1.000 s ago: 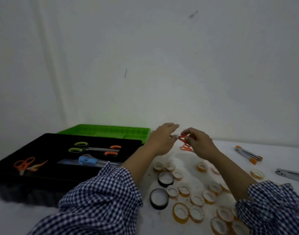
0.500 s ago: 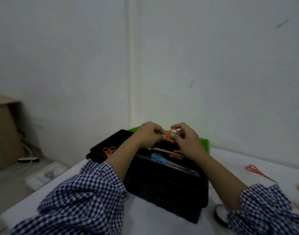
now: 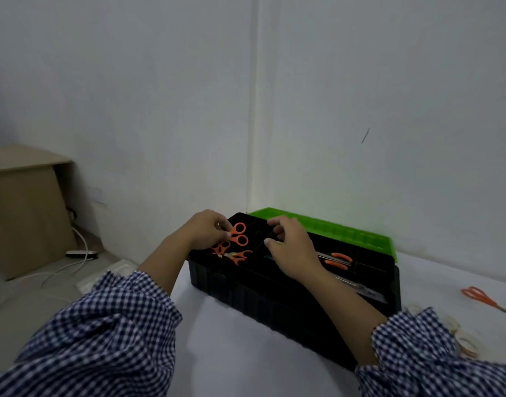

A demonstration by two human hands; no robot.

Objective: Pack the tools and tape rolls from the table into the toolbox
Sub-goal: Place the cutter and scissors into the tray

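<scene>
Head view: the step in hand appears to be setting a tool into the toolbox's top tray. The left hand (image 3: 207, 231) pinches a pair of small orange scissors (image 3: 239, 234) by the handle rings, holding it just above the left compartment of the black toolbox (image 3: 274, 299). Two more small orange pairs (image 3: 221, 248) already lie in that compartment. The right hand (image 3: 290, 249) hovers over the middle of the tray with its fingers loosely curled and nothing visibly in it. Beyond it, larger orange-handled scissors (image 3: 338, 260) lie in the long compartment, and the green lid (image 3: 335, 233) stands open behind.

The next move probably calls for lowering the held pair beside the two below and letting go, without snagging their rings. Much stays unpacked: another pair of orange scissors (image 3: 481, 296) and several tape rolls (image 3: 465, 343) lie on the white table (image 3: 231, 353) to the right of the box, so a reach that way should follow.
</scene>
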